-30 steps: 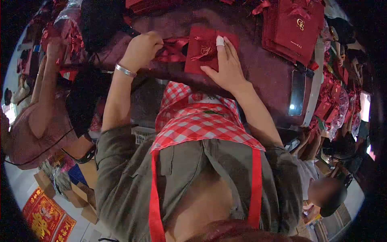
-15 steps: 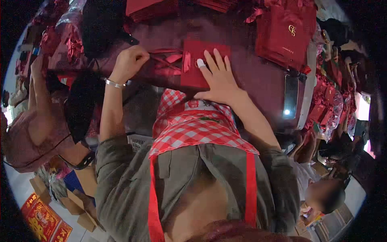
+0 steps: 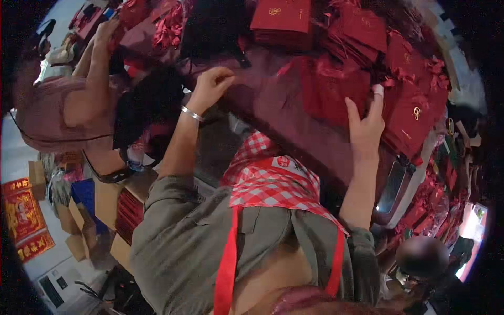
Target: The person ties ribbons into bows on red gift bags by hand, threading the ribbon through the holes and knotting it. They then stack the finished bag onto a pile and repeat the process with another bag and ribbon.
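Note:
My left hand, with a silver bracelet at the wrist, is raised over the near table edge. Its fingers are curled, thumb and forefinger close together, and nothing shows in them. Out to the right, my right hand is at the lower right edge of a dark red bag. The thumb lies on the bag, the forefinger with a white fingertip cover points past its edge, and the other fingers are hidden. Blurred red ribbons show at the bag's top.
Stacked red bags lie at the back, with more at the right. A phone rests by the right table edge. A person is at the left, near cardboard boxes. Another person's blurred head is at lower right.
The red bag and my right hand have moved from in front of me to the bag piles at the right. The ribbons are away from my left hand. The view has turned.

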Demonstrator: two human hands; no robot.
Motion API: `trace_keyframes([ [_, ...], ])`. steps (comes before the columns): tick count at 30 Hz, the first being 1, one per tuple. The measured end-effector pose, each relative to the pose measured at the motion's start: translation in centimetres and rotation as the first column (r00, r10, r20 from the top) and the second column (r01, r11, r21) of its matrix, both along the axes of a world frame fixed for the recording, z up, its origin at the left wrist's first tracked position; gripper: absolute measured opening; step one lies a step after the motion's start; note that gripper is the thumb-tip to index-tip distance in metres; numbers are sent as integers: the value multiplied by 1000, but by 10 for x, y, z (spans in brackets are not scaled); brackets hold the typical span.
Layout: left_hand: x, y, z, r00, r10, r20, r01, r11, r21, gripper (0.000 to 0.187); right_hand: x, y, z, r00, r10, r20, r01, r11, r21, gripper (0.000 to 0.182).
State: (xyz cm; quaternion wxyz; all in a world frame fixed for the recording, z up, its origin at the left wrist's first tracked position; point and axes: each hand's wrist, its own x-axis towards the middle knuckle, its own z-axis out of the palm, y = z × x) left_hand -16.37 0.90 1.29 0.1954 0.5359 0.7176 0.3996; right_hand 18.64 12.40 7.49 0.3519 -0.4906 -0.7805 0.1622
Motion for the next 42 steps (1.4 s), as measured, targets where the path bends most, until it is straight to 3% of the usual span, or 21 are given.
trace_keyframes([
  [2,-16,0,2,964,213,159,-242,951,194,16,12,16,-21,967,-75,245,65,997,48,72],
  [5,-72,5,2,867,395,302,-490,785,378,14,18,2,-43,971,44,233,-77,988,134,62],
  [7,-136,18,-23,821,563,97,-532,691,490,15,14,-17,-54,912,202,357,-217,976,3,56],
  [8,-186,26,-56,809,560,176,-579,709,403,21,11,-28,-57,902,316,294,-302,949,-92,51],
  [9,-185,30,-48,812,555,180,-574,708,411,21,8,-36,-64,872,340,351,-347,937,-45,49],
  [11,-179,41,-22,613,686,-392,-658,718,227,32,5,-47,-77,852,352,387,-383,924,3,43],
  [12,-166,46,0,631,673,-387,-730,684,0,43,4,-49,-77,854,344,390,-379,925,16,42],
  [15,-198,57,-31,641,604,-475,-731,668,-137,43,6,-52,-77,863,324,387,-347,938,-12,39],
  [18,-211,56,-41,653,601,-462,-714,692,-108,39,6,-53,-80,871,314,378,-333,943,-17,40],
  [21,-198,50,-33,635,657,-407,-693,717,77,30,6,-54,-86,878,297,375,-327,945,19,40],
  [23,-165,50,-7,645,760,-83,-725,642,250,27,6,-56,-86,885,292,364,-322,946,23,39],
  [24,-169,52,-13,652,750,-112,-595,598,536,25,5,-56,-86,890,290,353,-322,946,34,39],
  [25,-164,55,-13,699,692,-178,-513,659,550,22,5,-56,-84,893,282,351,-312,950,31,39],
  [26,-143,55,-2,738,629,-243,-425,714,557,20,5,-55,-80,895,295,335,-326,944,41,37],
  [27,-94,54,16,851,511,-126,-383,765,517,14,5,-54,-77,896,308,321,-340,939,50,36],
  [28,-54,53,28,852,413,-322,-205,829,520,11,3,-53,-76,899,298,321,-328,944,43,36],
  [30,15,52,14,943,164,-290,-19,896,443,9,-2,-48,-73,930,361,74,-360,933,-25,34],
  [32,89,44,13,936,-126,-329,264,869,419,10,-7,-51,-64,945,325,29,-326,945,20,33],
  [34,144,36,-5,897,-368,-244,438,806,398,13,-9,-53,-59,946,319,-55,-323,942,-91,34],
  [37,191,23,-6,896,-419,-148,444,849,285,17,-5,-56,-71,945,253,-209,-256,967,15,29],
  [42,207,25,-10,912,-387,-132,408,837,364,16,1,-59,-64,895,148,-422,-140,989,51,19],
])
